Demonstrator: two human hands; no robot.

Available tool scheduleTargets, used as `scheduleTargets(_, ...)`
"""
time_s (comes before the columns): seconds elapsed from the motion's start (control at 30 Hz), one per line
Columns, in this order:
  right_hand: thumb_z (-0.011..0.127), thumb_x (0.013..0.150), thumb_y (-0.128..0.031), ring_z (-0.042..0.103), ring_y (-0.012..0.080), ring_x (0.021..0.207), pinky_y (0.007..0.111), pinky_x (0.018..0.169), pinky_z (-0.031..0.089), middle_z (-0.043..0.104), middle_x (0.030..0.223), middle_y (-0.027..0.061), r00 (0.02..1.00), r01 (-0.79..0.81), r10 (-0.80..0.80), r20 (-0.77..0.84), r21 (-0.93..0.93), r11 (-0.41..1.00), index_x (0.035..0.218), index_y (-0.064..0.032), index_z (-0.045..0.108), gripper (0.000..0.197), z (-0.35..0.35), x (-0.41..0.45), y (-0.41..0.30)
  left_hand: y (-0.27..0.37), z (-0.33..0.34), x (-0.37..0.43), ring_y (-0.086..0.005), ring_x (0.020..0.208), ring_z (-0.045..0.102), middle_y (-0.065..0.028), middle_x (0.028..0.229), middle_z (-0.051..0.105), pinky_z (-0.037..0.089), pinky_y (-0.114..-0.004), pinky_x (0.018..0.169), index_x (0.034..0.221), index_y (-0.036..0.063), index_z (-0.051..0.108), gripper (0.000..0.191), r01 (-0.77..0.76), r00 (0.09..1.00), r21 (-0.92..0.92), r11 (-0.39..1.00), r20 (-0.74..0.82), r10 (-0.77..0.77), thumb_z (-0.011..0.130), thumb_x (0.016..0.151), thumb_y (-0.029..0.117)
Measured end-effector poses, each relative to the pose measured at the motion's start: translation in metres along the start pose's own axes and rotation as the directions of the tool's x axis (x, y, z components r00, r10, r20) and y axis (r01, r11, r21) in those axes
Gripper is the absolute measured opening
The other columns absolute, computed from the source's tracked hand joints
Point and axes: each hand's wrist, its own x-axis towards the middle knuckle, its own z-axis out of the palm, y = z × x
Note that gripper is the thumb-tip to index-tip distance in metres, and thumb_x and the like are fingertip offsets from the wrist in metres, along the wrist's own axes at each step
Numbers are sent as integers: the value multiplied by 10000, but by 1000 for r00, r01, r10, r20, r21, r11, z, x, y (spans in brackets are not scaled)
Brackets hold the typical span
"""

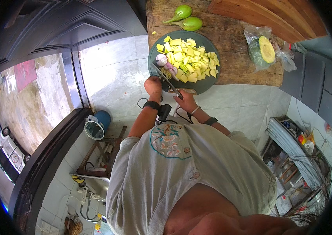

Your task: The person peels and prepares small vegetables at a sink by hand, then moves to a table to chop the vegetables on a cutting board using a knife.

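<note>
My right hand (186,100) grips the handle of a kitchen knife (170,83). Its blade slants up and left over the near left part of a round dark green cutting board (208,87). My left hand (153,85) is curled at the board's near left edge, beside the blade; whether its fingers hold anything is hidden. Small chopped pale bits, perhaps garlic (166,73), lie by the blade. Beside them are peeled purple shallots or onions (162,60). A large heap of cut yellow-green squash pieces (193,60) covers much of the board.
Two green eggplants (191,24) lie behind the board on a wooden table (233,64). At the right is a cut squash (266,50) in a plastic bag. A wooden piece (274,17) borders the table's far right. A blue bucket (102,119) stands left by the doorway.
</note>
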Motion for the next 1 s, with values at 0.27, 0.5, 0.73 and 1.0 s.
scheduleTargets(0.27,605,720,-185,450,214,458,310,450,357,462,530,109,999,-33,33,24,11,999,847,-4,515,238,1,-1,-4,27,-19,0,-297,564,573,-153,602,575,461,-344,564,620,49,630,123,145,986,-6,989,78,-144,588,588,161)
scheduleTargets(0.5,598,722,-172,467,244,480,318,467,368,484,547,117,999,2,-1,45,-22,1000,861,6,507,243,-2,-2,-3,32,-20,0,-312,564,569,-197,597,560,452,-347,574,615,-16,602,211,194,971,43,980,132,-198,542,642,185)
scheduleTargets(0.73,589,731,-199,503,299,524,354,491,381,514,581,145,999,13,-4,38,-235,972,921,2,478,298,13,5,5,10,-6,1,-291,575,580,-163,605,579,466,-332,586,624,32,628,122,266,959,-125,956,132,-249,592,586,142)
scheduleTargets(1.0,590,739,-216,468,253,471,329,466,369,481,548,139,994,106,-107,4,-84,991,865,2,486,272,2,3,4,12,-6,-1,-276,573,586,-155,596,581,466,-327,587,640,33,631,120,254,963,-118,960,127,-239,584,600,136)
